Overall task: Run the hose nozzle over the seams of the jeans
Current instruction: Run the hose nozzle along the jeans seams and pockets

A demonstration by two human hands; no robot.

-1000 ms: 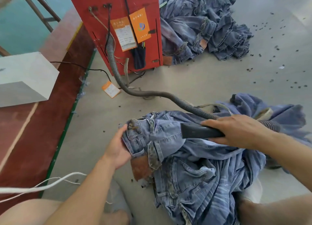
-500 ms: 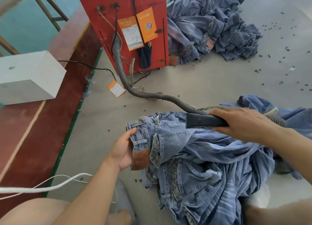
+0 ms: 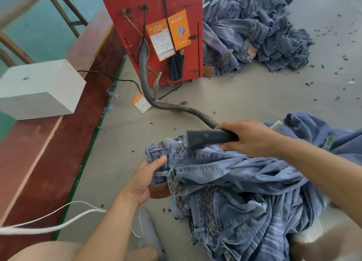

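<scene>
A pair of blue jeans (image 3: 231, 178) lies bunched on the grey floor in front of me, waistband to the left. My left hand (image 3: 145, 179) grips the waistband beside its brown leather patch (image 3: 159, 190). My right hand (image 3: 247, 136) is closed around the dark, flat hose nozzle (image 3: 207, 138), whose tip rests on the waistband's top edge. A ribbed grey hose (image 3: 154, 96) runs from the nozzle back to the red machine (image 3: 156, 12).
A large heap of jeans (image 3: 252, 31) lies right of the red machine. A white block (image 3: 39, 88) sits on the red ledge at left. White cord (image 3: 58, 219) crosses the lower left. More blue denim (image 3: 317, 131) lies at right. Dark specks dot the floor.
My right hand has carried the nozzle leftward and slightly up, from the jeans' middle to the waistband's top edge. My left hand has shifted its grip on the waistband, and the leather patch now shows.
</scene>
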